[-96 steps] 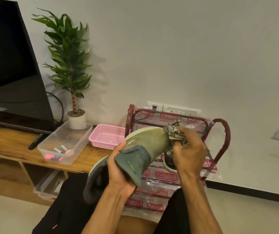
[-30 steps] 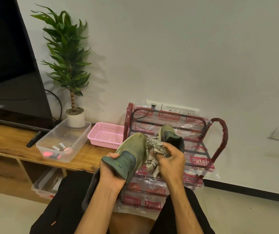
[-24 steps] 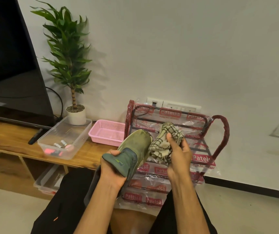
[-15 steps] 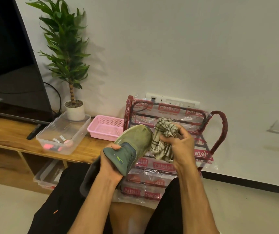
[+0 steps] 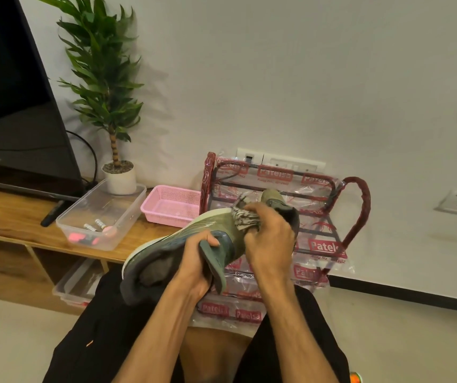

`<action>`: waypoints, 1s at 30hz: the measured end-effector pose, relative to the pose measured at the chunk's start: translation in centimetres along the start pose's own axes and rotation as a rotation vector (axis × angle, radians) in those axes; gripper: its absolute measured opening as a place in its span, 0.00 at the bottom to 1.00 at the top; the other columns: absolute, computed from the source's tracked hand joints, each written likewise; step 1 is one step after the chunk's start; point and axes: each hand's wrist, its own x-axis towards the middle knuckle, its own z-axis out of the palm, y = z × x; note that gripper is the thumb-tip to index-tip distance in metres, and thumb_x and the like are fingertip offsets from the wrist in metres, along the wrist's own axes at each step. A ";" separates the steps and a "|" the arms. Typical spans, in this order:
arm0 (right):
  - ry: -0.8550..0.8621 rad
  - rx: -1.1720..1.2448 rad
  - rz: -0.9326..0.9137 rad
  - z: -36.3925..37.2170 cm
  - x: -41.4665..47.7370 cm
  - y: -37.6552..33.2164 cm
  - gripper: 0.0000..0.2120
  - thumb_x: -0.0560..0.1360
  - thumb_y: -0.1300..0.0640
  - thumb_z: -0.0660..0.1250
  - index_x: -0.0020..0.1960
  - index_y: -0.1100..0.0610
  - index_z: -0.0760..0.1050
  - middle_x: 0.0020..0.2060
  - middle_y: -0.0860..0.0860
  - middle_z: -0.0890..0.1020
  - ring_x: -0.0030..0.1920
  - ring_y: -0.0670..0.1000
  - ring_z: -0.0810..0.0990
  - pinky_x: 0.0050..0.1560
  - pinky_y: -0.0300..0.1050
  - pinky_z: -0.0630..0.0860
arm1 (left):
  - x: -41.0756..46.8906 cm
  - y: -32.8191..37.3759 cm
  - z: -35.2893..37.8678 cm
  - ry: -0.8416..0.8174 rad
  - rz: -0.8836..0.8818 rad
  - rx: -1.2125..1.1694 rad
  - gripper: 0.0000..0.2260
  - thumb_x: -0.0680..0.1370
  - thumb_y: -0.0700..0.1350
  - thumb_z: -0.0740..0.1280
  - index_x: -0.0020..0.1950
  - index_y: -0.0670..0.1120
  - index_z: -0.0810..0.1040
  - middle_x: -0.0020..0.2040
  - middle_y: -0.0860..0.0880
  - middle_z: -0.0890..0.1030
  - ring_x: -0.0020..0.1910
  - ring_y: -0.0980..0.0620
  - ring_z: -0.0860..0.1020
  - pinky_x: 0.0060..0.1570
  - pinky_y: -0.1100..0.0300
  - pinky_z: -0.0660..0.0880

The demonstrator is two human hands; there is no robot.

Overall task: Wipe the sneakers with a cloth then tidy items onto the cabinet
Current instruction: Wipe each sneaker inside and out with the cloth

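Now cloth (image 5: 242,218) is pressed back down on sneaker (image 5: 208,225) upper, bunched in right hand (image 5: 268,239); left hand (image 5: 194,261) still grips its grey flap.

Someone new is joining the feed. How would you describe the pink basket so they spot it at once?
Start at the long wooden cabinet under the television on the left. Follow its top rightward past the potted plant and the clear plastic tub to the end beside the red shoe rack. The pink basket sits there, the only pink, mesh-walled container.
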 end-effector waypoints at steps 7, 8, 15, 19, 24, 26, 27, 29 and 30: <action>-0.066 0.023 0.213 -1.2 2.4 1.7 0.24 0.71 0.72 0.69 0.63 0.53 0.79 0.51 0.54 0.85 0.40 0.53 0.85 0.40 0.55 0.84 | 0.3 -0.9 -0.3 0.045 -0.005 0.148 0.06 0.57 0.42 0.62 0.21 0.49 0.68 0.25 0.52 0.67 0.24 0.55 0.65 0.25 0.60 0.62; -0.033 0.017 0.242 -1.4 2.9 1.9 0.25 0.70 0.72 0.69 0.63 0.53 0.79 0.51 0.54 0.85 0.39 0.53 0.85 0.39 0.55 0.84 | 0.4 -0.9 0.0 0.045 -0.005 0.169 0.06 0.57 0.42 0.62 0.21 0.49 0.67 0.25 0.52 0.67 0.24 0.55 0.65 0.25 0.61 0.62; -0.165 0.118 0.209 -1.0 -0.9 0.6 0.23 0.70 0.69 0.68 0.59 0.49 0.80 0.47 0.46 0.85 0.38 0.48 0.84 0.39 0.49 0.83 | 1.0 -1.3 -0.1 0.042 -0.056 0.106 0.06 0.62 0.39 0.62 0.28 0.45 0.78 0.33 0.45 0.74 0.32 0.49 0.71 0.35 0.56 0.67; -0.103 0.082 0.267 -0.2 0.7 1.7 0.26 0.70 0.70 0.69 0.64 0.51 0.77 0.52 0.50 0.85 0.41 0.55 0.85 0.40 0.56 0.84 | 1.1 -1.5 0.4 0.017 -0.055 0.086 0.14 0.66 0.36 0.59 0.23 0.47 0.75 0.29 0.48 0.74 0.29 0.51 0.70 0.32 0.58 0.66; -0.153 0.120 0.255 -0.2 -1.8 0.5 0.22 0.68 0.69 0.69 0.56 0.49 0.82 0.44 0.45 0.85 0.39 0.47 0.83 0.42 0.46 0.83 | 1.6 -2.0 -0.4 -0.014 -0.090 0.002 0.12 0.66 0.38 0.58 0.35 0.41 0.83 0.35 0.43 0.79 0.32 0.47 0.75 0.35 0.55 0.71; -0.195 0.117 0.257 -0.4 -1.9 0.8 0.22 0.68 0.69 0.69 0.57 0.50 0.82 0.44 0.45 0.85 0.38 0.46 0.83 0.41 0.46 0.82 | 1.7 -2.3 -1.0 -0.004 -0.096 -0.020 0.11 0.63 0.40 0.61 0.37 0.40 0.82 0.38 0.41 0.79 0.35 0.45 0.75 0.39 0.53 0.71; -0.169 0.108 0.266 -0.3 -1.4 1.2 0.22 0.69 0.69 0.69 0.58 0.51 0.81 0.44 0.46 0.86 0.37 0.47 0.83 0.40 0.48 0.83 | 1.7 -2.4 -1.1 0.009 -0.104 -0.006 0.11 0.60 0.42 0.64 0.37 0.40 0.81 0.39 0.40 0.78 0.36 0.44 0.74 0.40 0.53 0.70; -0.077 0.072 0.275 0.0 -0.4 1.6 0.22 0.69 0.69 0.69 0.59 0.52 0.80 0.45 0.48 0.86 0.39 0.50 0.84 0.41 0.52 0.83 | 1.8 -2.6 -0.8 0.044 -0.102 0.055 0.16 0.55 0.43 0.67 0.41 0.40 0.77 0.41 0.41 0.75 0.38 0.44 0.72 0.40 0.53 0.70; -0.040 0.053 0.278 0.2 0.0 1.6 0.22 0.69 0.70 0.69 0.59 0.52 0.80 0.45 0.49 0.86 0.41 0.51 0.84 0.42 0.52 0.83 | 1.7 -2.6 -0.5 0.054 -0.092 0.077 0.17 0.55 0.43 0.67 0.42 0.41 0.75 0.41 0.42 0.74 0.37 0.46 0.72 0.38 0.55 0.69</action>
